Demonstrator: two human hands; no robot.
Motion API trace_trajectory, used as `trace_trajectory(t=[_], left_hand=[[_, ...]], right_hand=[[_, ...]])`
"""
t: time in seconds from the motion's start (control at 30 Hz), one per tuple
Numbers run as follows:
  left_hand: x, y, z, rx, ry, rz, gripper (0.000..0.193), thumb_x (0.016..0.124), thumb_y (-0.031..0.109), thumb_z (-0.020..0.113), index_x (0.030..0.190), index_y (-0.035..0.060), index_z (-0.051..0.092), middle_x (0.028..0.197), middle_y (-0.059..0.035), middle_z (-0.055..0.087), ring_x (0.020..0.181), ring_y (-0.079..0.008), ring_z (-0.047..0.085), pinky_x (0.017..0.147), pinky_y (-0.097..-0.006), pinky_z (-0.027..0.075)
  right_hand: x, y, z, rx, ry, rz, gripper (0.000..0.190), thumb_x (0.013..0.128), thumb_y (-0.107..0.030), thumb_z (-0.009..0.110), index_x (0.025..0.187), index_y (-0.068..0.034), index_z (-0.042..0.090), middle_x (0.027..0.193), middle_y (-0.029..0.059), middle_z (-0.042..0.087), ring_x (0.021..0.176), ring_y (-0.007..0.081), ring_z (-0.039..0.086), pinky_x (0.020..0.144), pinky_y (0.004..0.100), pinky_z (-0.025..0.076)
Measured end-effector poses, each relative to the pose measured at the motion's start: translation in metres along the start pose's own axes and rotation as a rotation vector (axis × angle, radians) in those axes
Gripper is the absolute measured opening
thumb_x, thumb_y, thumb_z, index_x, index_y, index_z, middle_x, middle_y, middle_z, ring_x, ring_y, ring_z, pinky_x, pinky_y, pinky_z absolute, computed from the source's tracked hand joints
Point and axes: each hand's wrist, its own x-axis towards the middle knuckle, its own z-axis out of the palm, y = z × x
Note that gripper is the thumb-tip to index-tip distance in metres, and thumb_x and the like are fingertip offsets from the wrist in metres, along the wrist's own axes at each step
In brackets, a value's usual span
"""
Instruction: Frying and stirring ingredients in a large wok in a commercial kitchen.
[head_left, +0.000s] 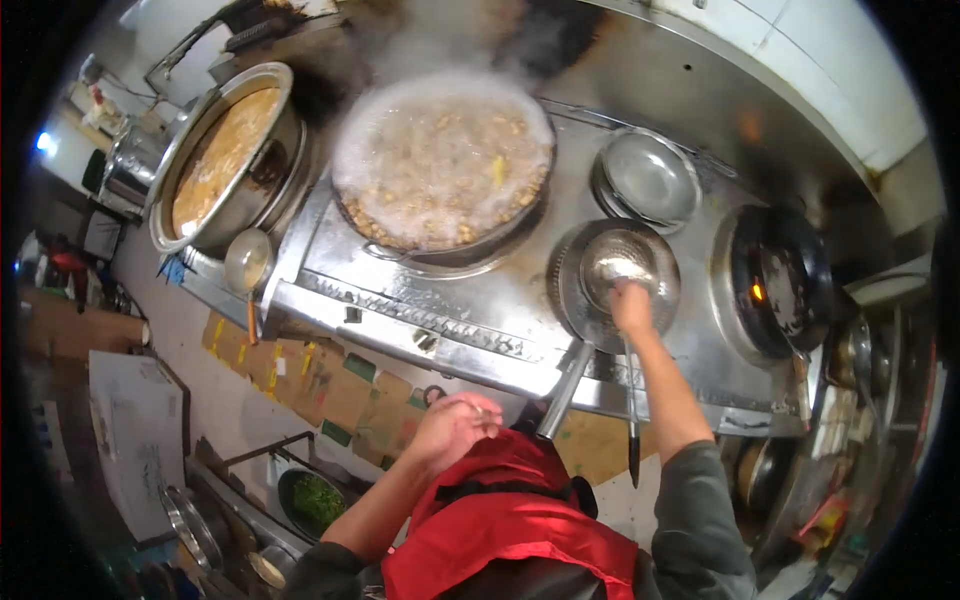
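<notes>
My right hand (632, 304) reaches into a shiny metal bowl (600, 255) on the stove. That bowl rests in a larger metal strainer (566, 300), whose tubular handle (566, 390) juts over the stove's front edge. My fingertips point down into the bowl; whether they grip anything is hidden. Beside my wrist, a slim utensil with a black handle (634, 450) also overhangs the edge. My left hand (457, 427) hovers in front of my red apron (510, 532), short of the stove, fingers curled. I cannot make out anything in it.
A wide, steaming pan of simmering food (442, 172) covers the stove's middle. Left of it stands a deep pot of brown liquid (229, 161), with a ladle (247, 262) near its base. Stacked metal bowls (651, 176) sit behind the strainer. A black wok (780, 277) is at right.
</notes>
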Motion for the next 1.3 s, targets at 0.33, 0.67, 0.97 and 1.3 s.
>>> trace_trajectory(t=[0.33, 0.67, 0.97, 1.3], left_hand=[[-0.016, -0.019, -0.036, -0.171, 0.047, 0.059, 0.022, 0.086, -0.003, 0.051, 0.103, -0.0023, 0.064, 0.090, -0.0166, 0.064, 0.079, -0.0258, 0.060, 0.069, -0.0367, 0.048], [-0.004, -0.019, -0.045, -0.117, 0.000, -0.031, 0.023, 0.089, 0.003, 0.051, 0.108, -0.0015, 0.063, 0.084, -0.0122, 0.062, 0.072, -0.0222, 0.059, 0.065, -0.0348, 0.046], [0.086, -0.097, -0.250, 0.376, 0.213, -0.004, 0.019, 0.091, 0.024, 0.056, 0.090, 0.0072, 0.065, 0.067, -0.0058, 0.062, 0.054, -0.0136, 0.054, 0.044, -0.0281, 0.040], [0.165, -0.086, -0.339, -0.043, 0.322, -0.152, 0.053, 0.094, 0.056, 0.059, 0.117, 0.0085, 0.052, 0.083, -0.0096, 0.062, 0.059, -0.0139, 0.051, 0.056, -0.0289, 0.045]], right_hand=[[0.050, 0.001, 0.062, -0.081, 0.159, 0.031, 0.022, 0.093, -0.021, 0.058, 0.097, 0.000, 0.064, 0.099, 0.0270, 0.065, 0.092, 0.0444, 0.065, 0.082, 0.0515, 0.053], [-0.044, -0.061, -0.006, 0.457, 0.102, -0.112, 0.016, 0.090, -0.014, 0.070, 0.090, 0.000, 0.062, 0.069, 0.0097, 0.064, 0.057, 0.0183, 0.059, 0.056, 0.0325, 0.048], [-0.130, -0.073, -0.030, 1.123, -0.182, 0.258, 0.008, 0.090, 0.000, 0.062, 0.097, 0.000, 0.057, 0.087, 0.0124, 0.068, 0.070, 0.0173, 0.065, 0.062, 0.0297, 0.055], [-0.160, -0.075, -0.081, 1.003, -0.069, 0.406, 0.016, 0.097, -0.013, 0.062, 0.109, -0.003, 0.060, 0.089, 0.0055, 0.063, 0.078, 0.0148, 0.061, 0.069, 0.0273, 0.052]])
